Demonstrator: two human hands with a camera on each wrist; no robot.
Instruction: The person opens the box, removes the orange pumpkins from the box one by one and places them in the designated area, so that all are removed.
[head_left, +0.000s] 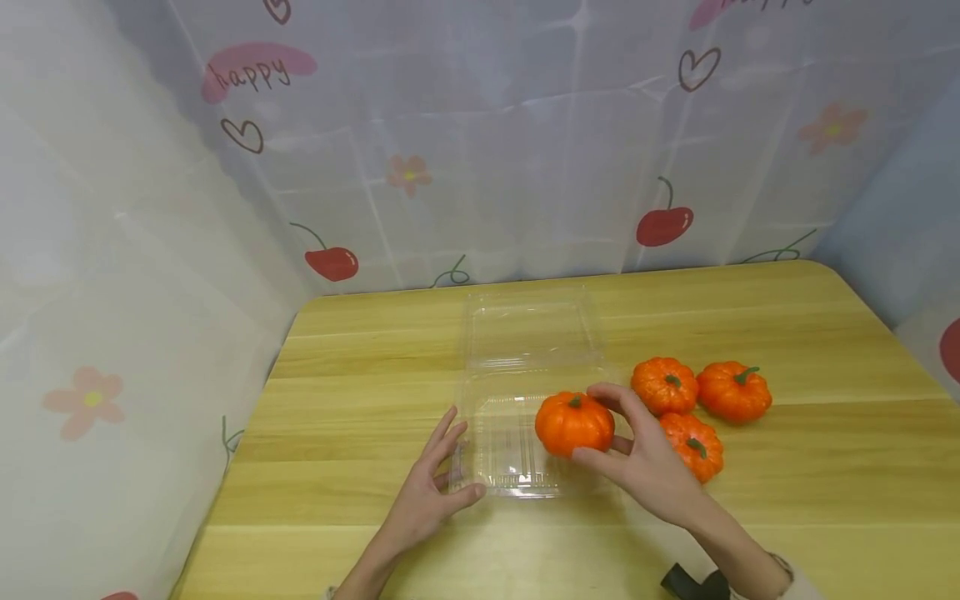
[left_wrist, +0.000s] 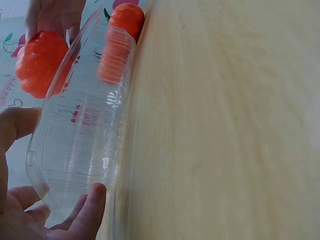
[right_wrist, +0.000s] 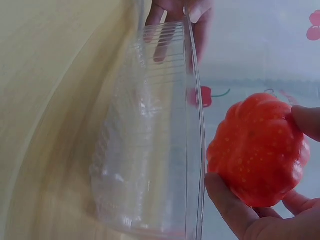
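My right hand point(head_left: 637, 454) grips a small orange pumpkin point(head_left: 574, 425) by its sides, thumb and fingers spread round it. The pumpkin's green stem faces up, and in the right wrist view its ribbed, speckled underside point(right_wrist: 257, 150) shows above the box rim. Below it lies a clear plastic clamshell box point(head_left: 517, 487), with its lid point(head_left: 532, 325) folded back flat on the far side. At the box's left end is my left hand point(head_left: 429, 500), its fingers extended along the wall and the thumb by the near corner.
Right of the box, three more pumpkins lie close together: one at the back left point(head_left: 660, 385), one at the right point(head_left: 733, 393) and one in front point(head_left: 693, 450). A black object point(head_left: 693, 583) shows at the wooden table's near edge. Printed curtains point(head_left: 510, 192) hang behind the table.
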